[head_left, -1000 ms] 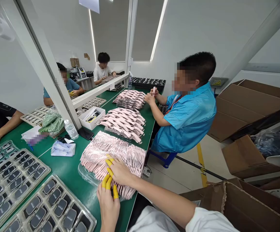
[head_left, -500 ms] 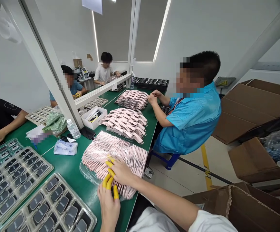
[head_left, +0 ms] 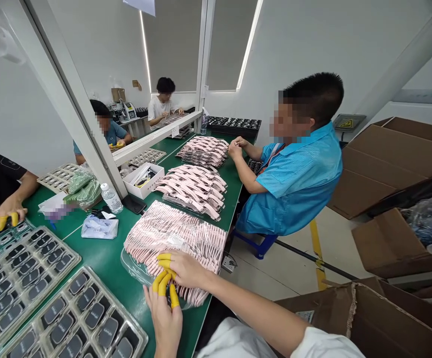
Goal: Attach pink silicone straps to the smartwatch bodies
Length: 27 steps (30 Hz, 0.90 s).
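Note:
A heap of pink straps in clear plastic bags (head_left: 174, 233) lies on the green table (head_left: 104, 258) in front of me. My right hand (head_left: 184, 268) rests on the near edge of the heap, its yellow-capped fingers curled on the bags. Just below it my left hand (head_left: 165, 313) reaches up, and its yellow-capped fingertips pinch at the same edge of the heap. What lies between the fingers is hidden.
Clear trays of dark flat parts (head_left: 29, 293) fill the table's left. Two more pink strap piles (head_left: 193, 186) lie farther along, beside a person in a blue shirt (head_left: 294, 179). Another person's hand (head_left: 9, 214) rests at far left. Cardboard boxes (head_left: 383, 164) stand to the right.
My hands have stayed on the heap's near edge, shifting slightly. The hand at far left has moved onto the tray. The person in blue lowered both hands toward the far pile.

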{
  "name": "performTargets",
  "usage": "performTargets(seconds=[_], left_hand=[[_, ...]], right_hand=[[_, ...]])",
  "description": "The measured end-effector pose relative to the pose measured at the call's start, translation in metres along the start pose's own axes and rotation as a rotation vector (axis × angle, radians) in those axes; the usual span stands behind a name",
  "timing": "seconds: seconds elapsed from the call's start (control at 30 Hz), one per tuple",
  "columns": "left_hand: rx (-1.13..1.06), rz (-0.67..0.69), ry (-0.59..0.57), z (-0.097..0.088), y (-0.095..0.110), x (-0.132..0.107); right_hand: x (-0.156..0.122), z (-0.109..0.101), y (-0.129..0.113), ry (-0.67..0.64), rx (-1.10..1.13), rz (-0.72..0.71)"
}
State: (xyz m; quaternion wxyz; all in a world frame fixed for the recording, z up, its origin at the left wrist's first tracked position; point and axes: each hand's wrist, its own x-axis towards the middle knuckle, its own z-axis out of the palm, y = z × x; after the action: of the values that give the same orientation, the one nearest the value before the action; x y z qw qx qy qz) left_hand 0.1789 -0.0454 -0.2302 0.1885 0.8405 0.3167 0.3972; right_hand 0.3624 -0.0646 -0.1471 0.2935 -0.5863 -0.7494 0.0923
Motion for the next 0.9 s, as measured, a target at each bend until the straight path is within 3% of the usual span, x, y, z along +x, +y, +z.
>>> performTargets(seconds=[0.23,0.4,0.57,0.7,0.9], left_hand=[[-0.093,-0.088,-0.025,-0.003,0.002,0.003],[-0.217,-0.205,0.072,-0.007,0.017,0.010],[-0.289,-0.285,0.113,-0.010,0.045,0.004],[-0.329,-0.335,0.094,-0.009,0.054,0.001],[-0.397,-0.438,0.091,-0.011,0.060,0.003]], right_hand=[[0.000,-0.011,-0.003,-0.056,0.014,-0.032],[-0.001,-0.028,-0.008,-0.267,-0.004,-0.080],[-0.006,-0.024,-0.007,-0.434,-0.125,0.078],[-0.005,0.000,0.015,-0.378,-0.289,0.067],[0.004,0.029,0.037,-0.225,-0.367,-0.153]])
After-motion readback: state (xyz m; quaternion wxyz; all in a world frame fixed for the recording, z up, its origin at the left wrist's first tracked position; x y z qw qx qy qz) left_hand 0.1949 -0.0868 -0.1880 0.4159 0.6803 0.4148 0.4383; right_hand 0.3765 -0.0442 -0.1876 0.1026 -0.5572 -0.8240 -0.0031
